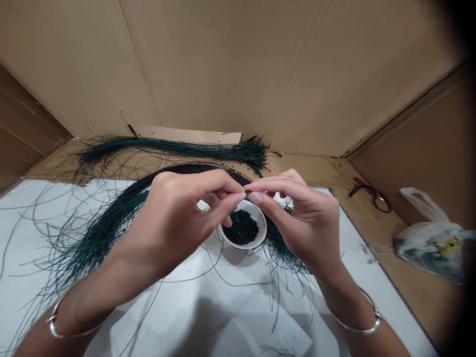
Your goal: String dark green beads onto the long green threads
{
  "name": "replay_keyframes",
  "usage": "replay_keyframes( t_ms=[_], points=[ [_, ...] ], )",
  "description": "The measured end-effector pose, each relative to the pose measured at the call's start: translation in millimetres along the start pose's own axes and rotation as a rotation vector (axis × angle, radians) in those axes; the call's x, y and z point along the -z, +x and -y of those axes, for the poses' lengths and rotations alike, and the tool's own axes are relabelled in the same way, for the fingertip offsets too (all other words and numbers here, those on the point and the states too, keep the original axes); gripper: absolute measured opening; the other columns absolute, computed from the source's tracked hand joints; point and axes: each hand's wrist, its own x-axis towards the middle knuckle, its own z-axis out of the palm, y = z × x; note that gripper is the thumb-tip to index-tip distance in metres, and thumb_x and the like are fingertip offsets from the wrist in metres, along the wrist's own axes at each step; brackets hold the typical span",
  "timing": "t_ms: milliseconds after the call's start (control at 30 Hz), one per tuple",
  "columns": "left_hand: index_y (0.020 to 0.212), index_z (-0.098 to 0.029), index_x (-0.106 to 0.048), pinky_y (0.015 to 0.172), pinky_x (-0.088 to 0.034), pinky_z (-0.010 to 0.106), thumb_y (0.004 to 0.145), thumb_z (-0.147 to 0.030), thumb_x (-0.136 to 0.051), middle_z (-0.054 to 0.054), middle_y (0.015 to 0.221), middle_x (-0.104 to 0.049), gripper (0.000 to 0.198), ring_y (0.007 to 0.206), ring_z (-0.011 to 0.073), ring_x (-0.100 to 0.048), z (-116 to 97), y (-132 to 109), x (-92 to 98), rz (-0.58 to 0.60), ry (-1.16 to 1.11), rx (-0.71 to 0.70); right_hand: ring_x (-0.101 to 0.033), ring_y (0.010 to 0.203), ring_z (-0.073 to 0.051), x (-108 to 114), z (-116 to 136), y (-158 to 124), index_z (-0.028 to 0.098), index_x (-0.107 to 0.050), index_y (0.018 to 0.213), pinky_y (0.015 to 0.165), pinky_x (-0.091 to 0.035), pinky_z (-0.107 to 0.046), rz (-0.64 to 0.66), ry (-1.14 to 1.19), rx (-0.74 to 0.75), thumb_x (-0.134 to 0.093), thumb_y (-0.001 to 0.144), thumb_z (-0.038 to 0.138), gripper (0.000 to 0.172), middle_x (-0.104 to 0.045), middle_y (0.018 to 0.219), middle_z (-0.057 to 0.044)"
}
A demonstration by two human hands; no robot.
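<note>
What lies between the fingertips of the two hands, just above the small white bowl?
In the head view, a small dark green piece is pinched between the fingertips of the left hand and the right hand, above the white bowl.

Head camera faces forward and down, close above a bowl (263, 229).

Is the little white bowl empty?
Not empty: the white bowl holds a dark green heap of tiny bits, which fills only its bottom.

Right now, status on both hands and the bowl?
Left hand and right hand pinching a small dark green piece above the white bowl. Dark green bits inside. Loose dark green strands around it.
</note>
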Motion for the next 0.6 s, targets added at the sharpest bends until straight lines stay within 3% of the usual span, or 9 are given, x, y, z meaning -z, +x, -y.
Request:
replay_keyframes(
  t_ms=[333,600],
  points=[
    [0.086,-0.024,-0.073,0.056,-0.048,0.013,0.09,-0.017,-0.075,-0.011,0.068,-0.076,0.008,0.056,0.0051,-0.068,0.7,0.0,-1.7,-0.014,0.088,0.013,-0.063,0.079,-0.017,0.5,-0.6,1.7,0.026,-0.08,0.092,0.073,-0.049,-0.034,0.005,-0.004,0.051,-0.075,0.09,0.011,0.015,-0.081,0.087,0.003],
    [0.085,-0.024,-0.071,0.057,-0.047,0.013,0.091,-0.016,-0.073,-0.013,0.068,-0.074,0.01,0.057,0.0043,-0.067,-3.1,-2.4,-1.8,-0.019,0.102,0.018,-0.064,0.078,-0.015,3.8,1.2,3.5,0.025,-0.081,0.091,0.065,-0.047,-0.029,0.039,0.024,-0.029,-0.077,0.089,0.016,0.01,-0.08,0.085,0.002]
  ],
)
